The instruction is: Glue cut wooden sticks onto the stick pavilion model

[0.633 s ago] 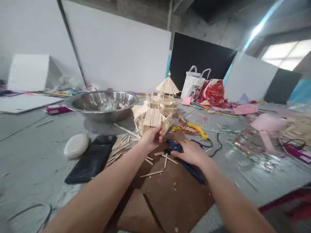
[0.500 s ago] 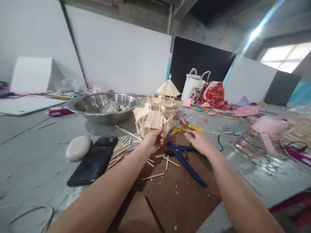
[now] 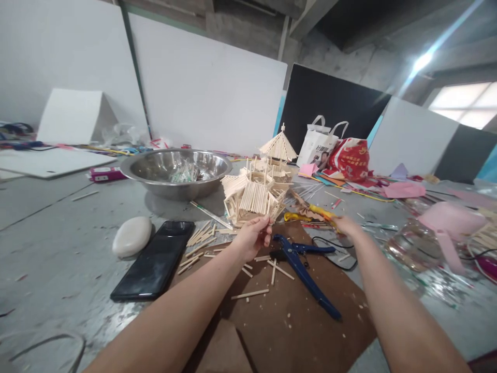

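In front of me stands a pagoda-like model built from thin wooden sticks, with a pointed roof on top. My left hand is at its near side, fingers pinched together; whatever lies between the fingertips is too small to make out. My right hand is closed around the end of a yellow-handled tool, whose exact kind is unclear. Blue-handled cutters lie on the brown board between my arms. Short loose wooden sticks are scattered left of and below my left hand.
Left of the board are a black phone, a white oval case and a steel basin. A black cable loops near my right hand. A pink-topped clear container stands right; bags stand behind.
My right hand has moved right and closed on the yellow-handled tool. My left hand has come slightly away from the model. The view has shifted a little left.
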{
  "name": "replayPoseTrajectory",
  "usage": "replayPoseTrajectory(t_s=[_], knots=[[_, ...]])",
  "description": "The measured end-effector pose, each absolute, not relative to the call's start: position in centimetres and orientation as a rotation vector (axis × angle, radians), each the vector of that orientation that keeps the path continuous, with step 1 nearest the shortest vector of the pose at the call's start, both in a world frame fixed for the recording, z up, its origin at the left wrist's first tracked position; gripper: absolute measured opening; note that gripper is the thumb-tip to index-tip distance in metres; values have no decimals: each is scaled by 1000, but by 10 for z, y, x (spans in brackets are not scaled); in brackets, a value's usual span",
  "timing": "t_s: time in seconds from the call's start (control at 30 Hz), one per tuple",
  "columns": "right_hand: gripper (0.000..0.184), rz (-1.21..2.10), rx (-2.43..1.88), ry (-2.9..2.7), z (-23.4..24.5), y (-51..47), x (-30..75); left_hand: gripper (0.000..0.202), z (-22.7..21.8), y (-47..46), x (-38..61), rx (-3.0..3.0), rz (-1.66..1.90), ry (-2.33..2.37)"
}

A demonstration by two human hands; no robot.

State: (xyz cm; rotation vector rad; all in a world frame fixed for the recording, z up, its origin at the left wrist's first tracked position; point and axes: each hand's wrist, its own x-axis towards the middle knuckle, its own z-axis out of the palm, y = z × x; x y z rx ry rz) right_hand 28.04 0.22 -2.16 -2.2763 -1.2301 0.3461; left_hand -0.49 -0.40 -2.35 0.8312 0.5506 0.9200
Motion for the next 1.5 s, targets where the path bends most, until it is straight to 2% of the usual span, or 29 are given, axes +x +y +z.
replayPoseTrajectory(t_s=[0.17,0.37,0.5,0.57,0.77,0.97,1.1,1.37,1.5], knots=[[38,380,-2121,-1020,0,-9,276,20,-25,-4,-5,859,952,553],[19,664,-1739,-1030,27,-11,263,21,-24,-3,-5,861,949,595],[24,925,-1501,-1112,41,-16,244,21,-24,-2,-6,846,944,613],[22,955,-1420,-1193,51,-20,233,21,-23,-2,-6,843,944,615],[19,848,-1279,-1554,81,-28,196,18,-19,-1,-5,811,952,630],[23,665,-1433,-1710,85,-31,173,16,-16,0,-6,776,933,650],[20,523,-1574,-1792,84,-35,171,14,-17,1,-6,762,912,620],[37,311,-1638,-1917,80,-39,170,14,-17,-1,-6,764,910,595],[39,212,-1646,-1949,81,-40,166,14,-16,-1,-5,744,911,607]])
